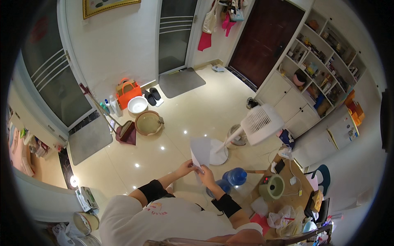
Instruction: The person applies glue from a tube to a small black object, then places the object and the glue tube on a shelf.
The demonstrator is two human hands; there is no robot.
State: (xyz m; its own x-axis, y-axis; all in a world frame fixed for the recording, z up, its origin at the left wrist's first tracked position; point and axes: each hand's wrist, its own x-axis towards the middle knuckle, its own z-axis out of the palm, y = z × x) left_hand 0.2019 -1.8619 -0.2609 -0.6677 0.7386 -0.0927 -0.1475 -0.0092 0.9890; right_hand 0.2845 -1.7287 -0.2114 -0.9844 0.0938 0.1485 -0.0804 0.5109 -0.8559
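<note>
A white sheet of paper, bent along its length, stands up in front of my body. My left hand pinches its lower left edge. Slightly lower and to the right, my right hand grips the bottom of the same sheet, its fingers close to those of the left. Part of the paper's lower end is hidden behind the hands. Dark bands cover both forearms near the elbows. Beyond the sheet is the round base of a white standing fan.
Blue water bottles stand beside my right forearm. To the right, a wooden table bears a green round appliance, a phone and plastic bags. A brown basin, a white basin and a dustpan are on the tiled floor.
</note>
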